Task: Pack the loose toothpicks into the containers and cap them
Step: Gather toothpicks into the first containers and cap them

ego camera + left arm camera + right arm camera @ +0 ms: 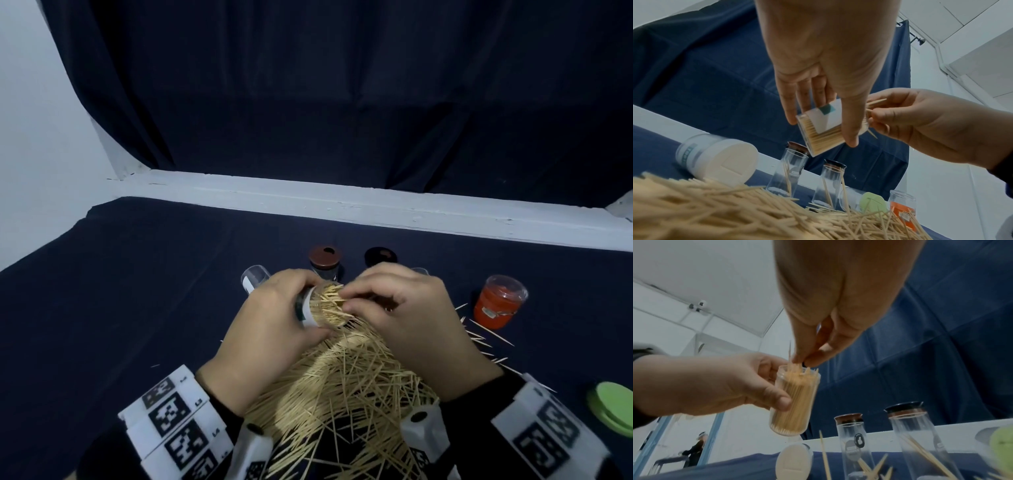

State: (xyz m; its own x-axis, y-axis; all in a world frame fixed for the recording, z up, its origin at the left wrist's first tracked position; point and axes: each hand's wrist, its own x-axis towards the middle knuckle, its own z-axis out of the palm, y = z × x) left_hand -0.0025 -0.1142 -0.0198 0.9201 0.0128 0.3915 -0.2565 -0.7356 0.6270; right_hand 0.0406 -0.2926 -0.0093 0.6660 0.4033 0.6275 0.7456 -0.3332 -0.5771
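— Head view: where's the container [317, 308]?
— Tilted above the toothpick pile [346, 387], left hand [270, 329] fingers curled round it.
— Right hand [407, 311]?
— Fingers pinching toothpicks at its open mouth.

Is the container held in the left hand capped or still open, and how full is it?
Open and nearly full: the container has no cap, toothpicks stick out of its mouth, and the right hand pinches some there.

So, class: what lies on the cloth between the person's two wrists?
The heap of loose toothpicks fills the stretch between the left hand and right hand, in the head view.
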